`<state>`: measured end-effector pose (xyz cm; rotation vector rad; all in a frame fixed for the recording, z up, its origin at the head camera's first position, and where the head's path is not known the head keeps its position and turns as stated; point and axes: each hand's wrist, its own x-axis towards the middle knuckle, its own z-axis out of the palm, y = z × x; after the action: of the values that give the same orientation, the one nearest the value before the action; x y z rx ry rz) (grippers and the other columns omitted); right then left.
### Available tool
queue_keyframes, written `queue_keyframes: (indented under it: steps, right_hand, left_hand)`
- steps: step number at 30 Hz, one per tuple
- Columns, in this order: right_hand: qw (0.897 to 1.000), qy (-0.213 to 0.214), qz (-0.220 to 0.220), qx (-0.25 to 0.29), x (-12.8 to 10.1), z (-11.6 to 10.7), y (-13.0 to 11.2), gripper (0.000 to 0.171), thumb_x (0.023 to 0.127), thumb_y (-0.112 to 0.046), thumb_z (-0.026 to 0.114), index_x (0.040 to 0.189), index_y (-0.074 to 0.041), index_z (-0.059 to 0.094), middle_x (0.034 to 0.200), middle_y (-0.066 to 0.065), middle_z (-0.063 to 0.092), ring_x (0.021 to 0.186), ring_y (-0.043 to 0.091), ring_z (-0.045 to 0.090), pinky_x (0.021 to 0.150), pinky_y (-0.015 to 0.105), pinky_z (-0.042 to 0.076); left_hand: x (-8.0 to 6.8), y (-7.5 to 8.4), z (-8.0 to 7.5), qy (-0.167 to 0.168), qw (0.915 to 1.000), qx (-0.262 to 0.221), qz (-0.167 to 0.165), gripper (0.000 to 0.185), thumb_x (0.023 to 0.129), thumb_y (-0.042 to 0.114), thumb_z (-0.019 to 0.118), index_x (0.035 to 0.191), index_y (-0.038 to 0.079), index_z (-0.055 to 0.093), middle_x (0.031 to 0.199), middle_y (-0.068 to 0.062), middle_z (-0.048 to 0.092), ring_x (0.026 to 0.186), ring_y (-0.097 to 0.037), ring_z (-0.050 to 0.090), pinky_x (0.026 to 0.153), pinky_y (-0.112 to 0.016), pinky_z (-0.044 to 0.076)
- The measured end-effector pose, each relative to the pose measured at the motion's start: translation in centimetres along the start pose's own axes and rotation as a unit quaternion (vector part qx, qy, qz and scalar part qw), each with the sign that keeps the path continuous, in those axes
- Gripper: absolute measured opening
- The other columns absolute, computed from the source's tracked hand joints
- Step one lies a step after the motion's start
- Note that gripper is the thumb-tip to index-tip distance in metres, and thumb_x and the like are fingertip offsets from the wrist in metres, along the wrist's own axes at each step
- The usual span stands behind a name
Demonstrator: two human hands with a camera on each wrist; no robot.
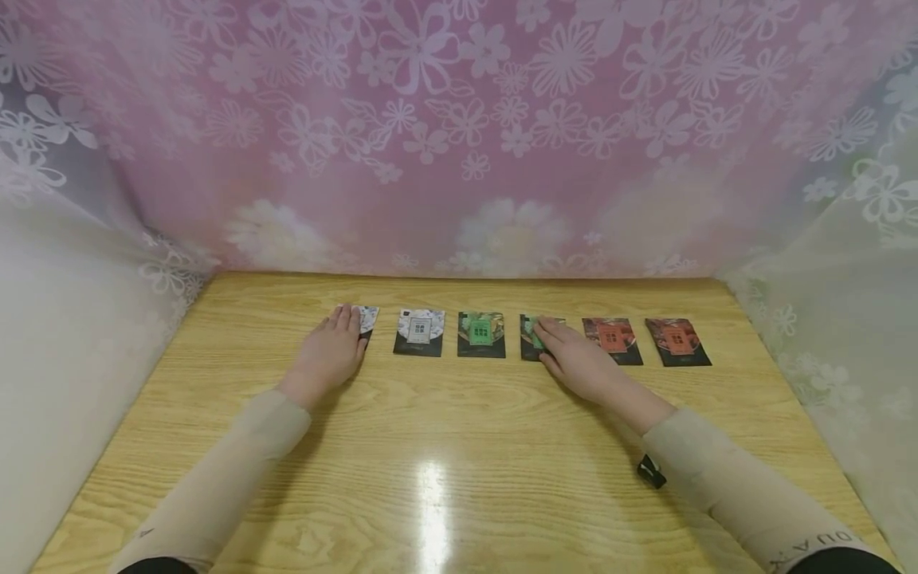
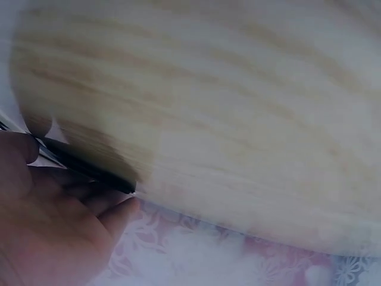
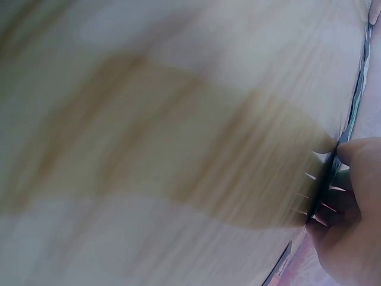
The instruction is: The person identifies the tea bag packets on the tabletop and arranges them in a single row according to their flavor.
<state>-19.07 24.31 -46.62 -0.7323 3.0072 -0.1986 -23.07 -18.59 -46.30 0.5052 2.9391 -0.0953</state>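
Six small dark packets lie in a row on the wooden table (image 1: 445, 446). My left hand (image 1: 335, 341) rests flat on the leftmost white-patterned packet (image 1: 369, 317), fingers straight, covering most of it. My right hand (image 1: 562, 349) lies with straight fingers on the fourth packet, a green one (image 1: 528, 336). Uncovered between the hands are a white packet (image 1: 419, 332) and a green packet (image 1: 481, 334). The left wrist view shows my left hand (image 2: 53, 226) against a dark packet edge (image 2: 89, 167). In the right wrist view my fingers (image 3: 351, 208) touch a packet edge (image 3: 324, 190).
Two red packets (image 1: 612, 340) (image 1: 677, 341) lie to the right of my right hand. A pink and white flowered curtain (image 1: 459, 143) closes in the table at the back and both sides. A small black device (image 1: 651, 471) sits at my right wrist.
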Motion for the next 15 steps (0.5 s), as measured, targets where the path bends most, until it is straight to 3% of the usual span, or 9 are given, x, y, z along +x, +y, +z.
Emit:
queue_keyframes:
  steps: [8,15]
  right_hand:
    - [1.000,-0.001,-0.001,-0.007,0.0,-0.2,-0.1,0.059,0.111,-0.023,0.058,0.160,0.004,0.042,0.168,0.025,0.039,0.154,0.044,0.043,0.123,0.059,0.044]
    - [1.000,-0.017,0.005,-0.011,0.0,-0.5,-0.3,0.059,0.111,-0.023,0.057,0.161,0.005,0.040,0.169,0.025,0.037,0.154,0.043,0.041,0.124,0.059,0.043]
  left_hand:
    - [-0.2,1.1,-0.3,0.010,0.9995,0.023,-0.021,0.066,0.115,0.031,0.040,0.162,-0.014,0.027,0.169,-0.034,0.029,0.158,-0.046,0.034,0.131,-0.056,0.034]
    - [-0.3,1.5,-0.3,0.022,0.9988,0.040,-0.016,0.065,0.115,0.031,0.041,0.160,-0.014,0.032,0.166,-0.035,0.034,0.155,-0.047,0.039,0.129,-0.056,0.037]
